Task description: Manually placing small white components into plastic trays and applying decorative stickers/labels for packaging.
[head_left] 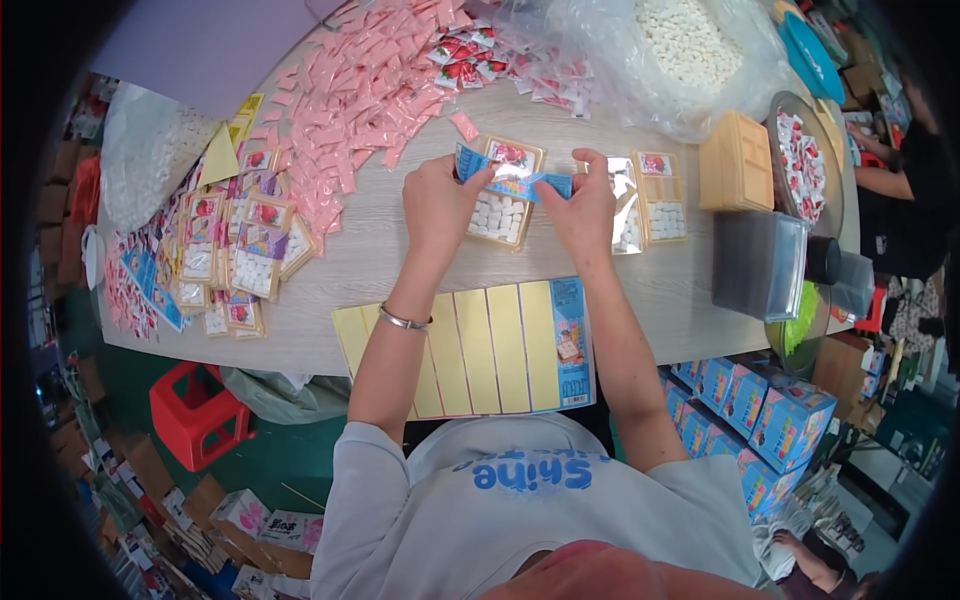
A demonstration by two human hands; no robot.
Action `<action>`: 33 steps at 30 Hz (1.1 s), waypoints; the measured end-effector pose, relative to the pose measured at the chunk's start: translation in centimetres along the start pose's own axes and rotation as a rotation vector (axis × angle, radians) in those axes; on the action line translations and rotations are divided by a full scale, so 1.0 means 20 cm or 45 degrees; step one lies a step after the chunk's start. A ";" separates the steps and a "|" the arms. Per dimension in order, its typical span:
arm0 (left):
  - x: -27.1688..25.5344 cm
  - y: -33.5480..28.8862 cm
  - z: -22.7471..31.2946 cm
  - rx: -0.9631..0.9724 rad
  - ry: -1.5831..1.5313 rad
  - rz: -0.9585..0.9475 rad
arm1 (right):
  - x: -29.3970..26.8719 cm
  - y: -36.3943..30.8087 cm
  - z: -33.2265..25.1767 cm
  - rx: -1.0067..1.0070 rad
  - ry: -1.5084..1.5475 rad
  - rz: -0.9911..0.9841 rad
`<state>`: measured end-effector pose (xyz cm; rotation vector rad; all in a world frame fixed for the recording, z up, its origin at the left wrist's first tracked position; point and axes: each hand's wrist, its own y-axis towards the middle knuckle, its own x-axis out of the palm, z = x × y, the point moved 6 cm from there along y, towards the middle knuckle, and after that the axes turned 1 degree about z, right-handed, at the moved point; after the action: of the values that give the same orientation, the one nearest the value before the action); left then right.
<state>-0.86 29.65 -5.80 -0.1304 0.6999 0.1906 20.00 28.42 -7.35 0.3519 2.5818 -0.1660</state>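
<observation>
Both hands pinch a blue printed sticker strip (515, 183) by its two ends. My left hand (438, 205) has the left end, and my right hand (580, 212) the right. The strip lies across or just above a small clear-lidded tray (498, 222) with white pellets and a red-and-white sachet; whether it touches the lid I cannot tell. Two similar trays stand to the right: a closer one (626, 215) with a glare on its lid and another (664, 208) beside it. Below my wrists lies a sticker sheet (470, 350), mostly bare yellow backing with one blue strip at its right.
Pink sachets (345, 90) heap at the back left, near a pile of filled trays (240, 240). A plastic bag of white pellets (690, 40) sits at the back right. Stacked beige trays (738, 162) and a clear bin (758, 265) stand right. Another person's arm (880, 180) shows far right.
</observation>
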 end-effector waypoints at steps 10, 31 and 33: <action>0.05 -0.02 -0.04 -0.047 0.144 -0.031 | 0.01 -0.02 0.01 -0.042 -0.263 -0.068; 0.06 -0.75 0.04 -0.478 -2.074 -0.609 | -0.15 -0.52 -0.15 0.172 1.578 -0.759; 0.06 -0.78 0.03 -0.476 -2.085 -0.633 | -0.19 -0.57 -0.14 0.179 1.534 -0.763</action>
<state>3.80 14.76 -5.21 -0.4238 -1.0103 -0.0879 18.58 17.22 -2.51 -0.4625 3.8084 -0.4554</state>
